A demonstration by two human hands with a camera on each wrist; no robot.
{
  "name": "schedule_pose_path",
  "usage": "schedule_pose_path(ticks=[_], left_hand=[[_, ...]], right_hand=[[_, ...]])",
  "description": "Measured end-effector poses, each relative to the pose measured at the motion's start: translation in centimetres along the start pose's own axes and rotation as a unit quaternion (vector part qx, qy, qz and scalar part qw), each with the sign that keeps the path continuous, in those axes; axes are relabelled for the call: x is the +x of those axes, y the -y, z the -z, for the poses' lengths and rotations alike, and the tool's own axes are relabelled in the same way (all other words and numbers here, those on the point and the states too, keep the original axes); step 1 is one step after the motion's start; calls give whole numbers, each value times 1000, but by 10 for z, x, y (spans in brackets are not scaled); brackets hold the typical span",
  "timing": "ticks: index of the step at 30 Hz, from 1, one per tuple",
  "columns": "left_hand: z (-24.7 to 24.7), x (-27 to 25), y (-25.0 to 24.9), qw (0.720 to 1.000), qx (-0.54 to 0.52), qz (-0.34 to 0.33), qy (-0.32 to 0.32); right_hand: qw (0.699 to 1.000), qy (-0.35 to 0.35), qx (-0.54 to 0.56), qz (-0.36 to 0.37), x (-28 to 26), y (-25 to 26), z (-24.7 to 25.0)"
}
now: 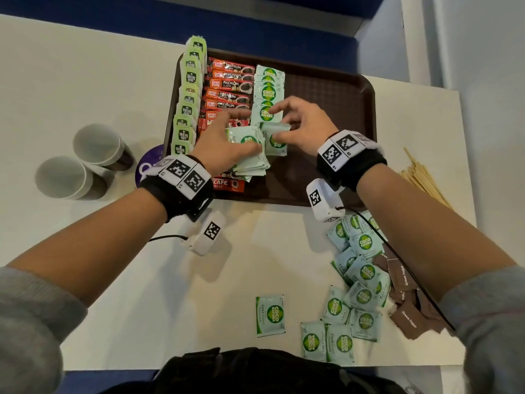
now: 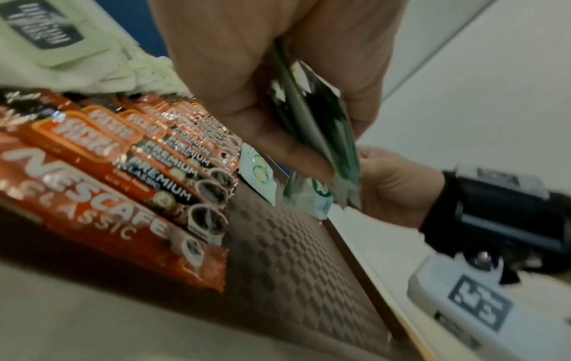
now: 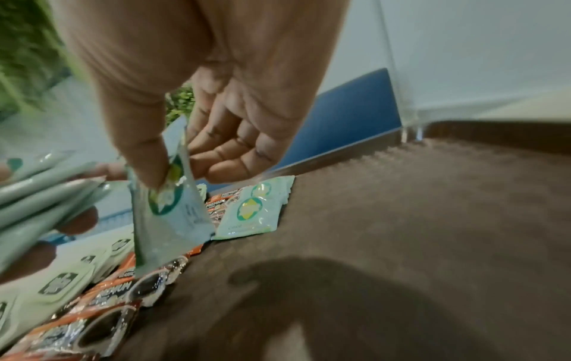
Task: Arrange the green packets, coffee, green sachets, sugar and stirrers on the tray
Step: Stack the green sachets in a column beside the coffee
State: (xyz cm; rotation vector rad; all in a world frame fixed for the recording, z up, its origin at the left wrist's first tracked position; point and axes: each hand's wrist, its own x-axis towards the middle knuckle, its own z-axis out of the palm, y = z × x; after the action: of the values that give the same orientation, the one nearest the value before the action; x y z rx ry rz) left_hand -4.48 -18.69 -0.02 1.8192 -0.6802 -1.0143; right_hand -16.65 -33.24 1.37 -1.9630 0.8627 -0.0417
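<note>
Holding a fanned stack of green sachets (image 1: 250, 163) in my left hand (image 1: 224, 143), fingers and thumb curled around it, I keep it low over the near-left part of the brown tray (image 1: 341, 109). My right hand (image 1: 306, 129) pinches a single sachet (image 1: 275, 139) between thumb and forefinger just beside that stack, the other fingers loosely spread; in the right wrist view this sachet hangs nearly upright from the thumb.

On the tray, a column of green packets (image 1: 189, 98) runs along its left edge in the centre-left of the head view, a column of red coffee sticks (image 1: 227, 92) lies right beside it, and a short overlapping column of sachets (image 1: 268, 89) sits to the right of the coffee. The tray's textured right half is bare brown.

The tray sits on a white table (image 1: 113, 265) that fills most of the frame. Two white cups (image 1: 82, 163) stand at the left, near a purple round item (image 1: 150, 163) partly tucked under the tray's corner. Wooden stirrers (image 1: 423, 177) lie in a loose bundle at the right edge. At lower right, a loose heap of sachets (image 1: 358, 280) spreads beside brown sugar packets (image 1: 406, 308), and one sachet (image 1: 270, 315) lies alone at lower centre. Beyond the table, a dark blue band (image 1: 170, 12) crosses the top of the frame, meeting a pale wall (image 1: 468, 38) at upper right.
</note>
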Motion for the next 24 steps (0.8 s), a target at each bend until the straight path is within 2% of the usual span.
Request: schedule_pose_path(ticks=[3, 5, 8, 13, 18, 24], left_hand=[[-4, 0, -6, 994, 87, -26, 55], [-6, 0, -6, 989, 133, -42, 55], [-7, 1, -3, 989, 140, -31, 41], [-8, 2, 0, 996, 85, -3, 23], [-6, 2, 2, 998, -39, 50, -6], [-2, 7, 5, 997, -44, 54, -29]], right_hand=[[999, 31, -40, 21, 0, 11, 0], [994, 54, -88, 29, 3, 17, 0], [990, 63, -124, 38, 5, 21, -1], [995, 28, -70, 59, 3, 13, -3], [999, 10, -45, 17, 6, -3, -4], [999, -47, 6, -21, 20, -14, -8]])
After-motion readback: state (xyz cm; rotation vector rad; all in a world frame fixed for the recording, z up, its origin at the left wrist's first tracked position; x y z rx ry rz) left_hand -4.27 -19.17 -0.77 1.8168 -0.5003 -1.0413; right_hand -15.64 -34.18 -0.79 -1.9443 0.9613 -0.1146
